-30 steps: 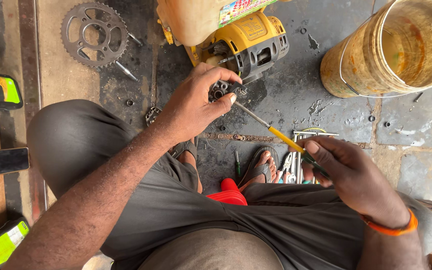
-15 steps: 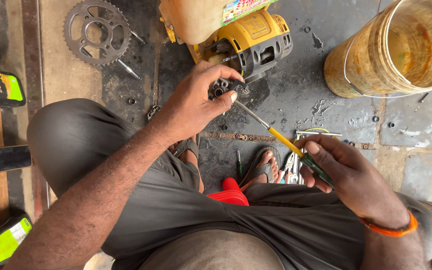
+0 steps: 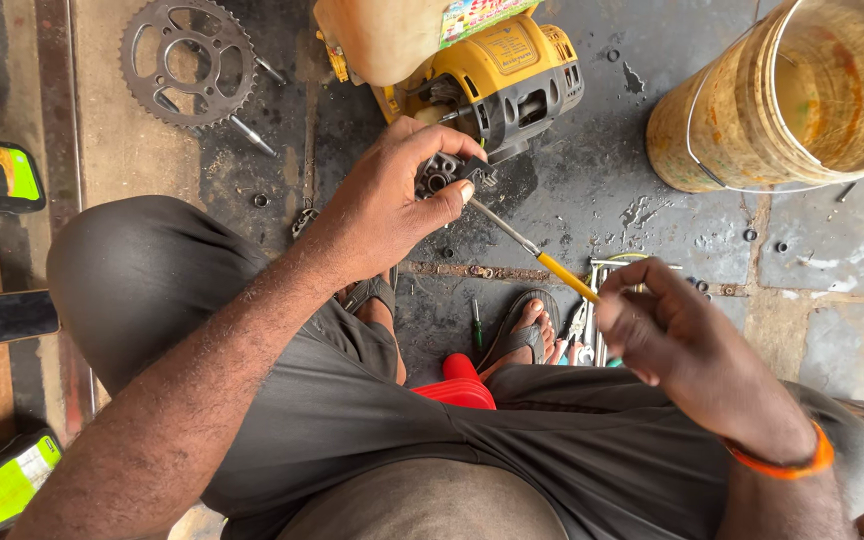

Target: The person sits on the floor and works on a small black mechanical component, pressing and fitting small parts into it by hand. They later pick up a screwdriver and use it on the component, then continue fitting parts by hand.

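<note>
Your left hand (image 3: 392, 205) is clamped around a small dark metal part (image 3: 444, 172), just below the yellow machine (image 3: 492, 80). Your right hand (image 3: 677, 350) pinches the yellow-handled screwdriver (image 3: 532, 245); its tip meets the part beside your left thumb. Bucket (image 3: 802, 95) well beyond your right hand.

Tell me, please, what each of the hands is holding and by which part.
Left hand: small metal engine part, gripped around its body. Right hand: screwdriver, by its yellow handle.

Yellow machine (image 3: 497, 75) close behind part (image 3: 439, 175)
</note>
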Demonstrator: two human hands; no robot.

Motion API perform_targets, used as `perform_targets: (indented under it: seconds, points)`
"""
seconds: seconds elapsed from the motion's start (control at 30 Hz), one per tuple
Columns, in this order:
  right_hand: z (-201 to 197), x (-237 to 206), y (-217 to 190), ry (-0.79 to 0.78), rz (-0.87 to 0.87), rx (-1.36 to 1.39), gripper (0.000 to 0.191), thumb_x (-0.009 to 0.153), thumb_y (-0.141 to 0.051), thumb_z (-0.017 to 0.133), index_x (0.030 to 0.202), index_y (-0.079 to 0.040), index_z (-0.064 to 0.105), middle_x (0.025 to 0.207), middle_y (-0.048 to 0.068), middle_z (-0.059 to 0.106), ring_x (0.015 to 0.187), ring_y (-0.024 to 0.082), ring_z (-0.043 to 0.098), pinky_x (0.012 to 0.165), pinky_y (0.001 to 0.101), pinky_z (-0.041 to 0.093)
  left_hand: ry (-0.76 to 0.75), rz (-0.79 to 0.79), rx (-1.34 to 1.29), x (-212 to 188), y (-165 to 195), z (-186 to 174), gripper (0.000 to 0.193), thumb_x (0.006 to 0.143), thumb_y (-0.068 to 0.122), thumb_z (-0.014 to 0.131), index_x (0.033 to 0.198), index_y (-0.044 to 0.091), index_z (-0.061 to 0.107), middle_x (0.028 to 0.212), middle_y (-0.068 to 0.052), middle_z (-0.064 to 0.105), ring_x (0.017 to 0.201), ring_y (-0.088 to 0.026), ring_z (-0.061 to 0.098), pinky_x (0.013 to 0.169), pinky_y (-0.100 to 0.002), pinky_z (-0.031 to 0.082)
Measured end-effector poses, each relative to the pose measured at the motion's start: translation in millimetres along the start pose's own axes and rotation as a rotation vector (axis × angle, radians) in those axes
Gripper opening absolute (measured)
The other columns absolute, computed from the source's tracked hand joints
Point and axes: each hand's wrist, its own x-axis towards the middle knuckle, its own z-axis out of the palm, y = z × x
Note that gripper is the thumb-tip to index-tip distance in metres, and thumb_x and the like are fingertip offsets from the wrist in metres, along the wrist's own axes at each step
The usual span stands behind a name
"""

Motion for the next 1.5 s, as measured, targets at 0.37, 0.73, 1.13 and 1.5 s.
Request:
perform_targets:
  seconds: [0.37,0.73,1.13,1.5]
  points:
    - [2.2,3.4,4.4,0.019,0.167,0.227,0.032,0.102,-0.03,0.061,0.108,-0.001,0.072,0.068,0.004,0.057,0.055,0.01,0.044,0.046,0.0278,0.034,0.009,-0.062,-0.03,-0.7,-3.4,0.8,0.03,0.097,0.016,0.07,0.127,0.012,0.063,0.124,-0.01,0.058,0.119,-0.022,0.063,0.102,-0.037,0.052]
    - [22.4,-19.4,-12.3,0.316,-0.401,-0.557,0.037,0.094,-0.029,0.065,0.119,-0.003,0.073,0.082,0.003,0.063,0.065,0.009,0.057,0.059,0.0235,0.045,-0.019,-0.08,-0.003,-6.7,3.8,-11.5,0.033,0.096,0.016,0.071,0.128,0.013,0.063,0.124,-0.009,0.057,0.118,-0.022,0.061,0.099,-0.037,0.052]
    - [18.4,-13.5,-10.6,0.223,-0.485,-0.549,0.027,0.093,-0.025,0.069,0.113,-0.007,0.068,0.098,0.009,0.066,0.073,0.02,0.064,0.062,0.0262,0.048,-0.028,-0.081,-0.028,-3.7,-6.8,-7.1,0.031,0.098,0.019,0.07,0.128,0.012,0.063,0.123,-0.011,0.057,0.117,-0.022,0.062,0.099,-0.035,0.052]
    - [10.3,7.1,4.1,-0.165,0.257,0.488,0.032,0.103,-0.031,0.06,0.116,-0.003,0.07,0.068,0.001,0.056,0.05,0.008,0.039,0.042,0.0239,0.03,-0.032,-0.156,0.033,-8.3,-5.8,-2.4,0.031,0.096,0.02,0.069,0.126,0.012,0.063,0.119,-0.01,0.057,0.108,-0.022,0.062,0.092,-0.035,0.052]
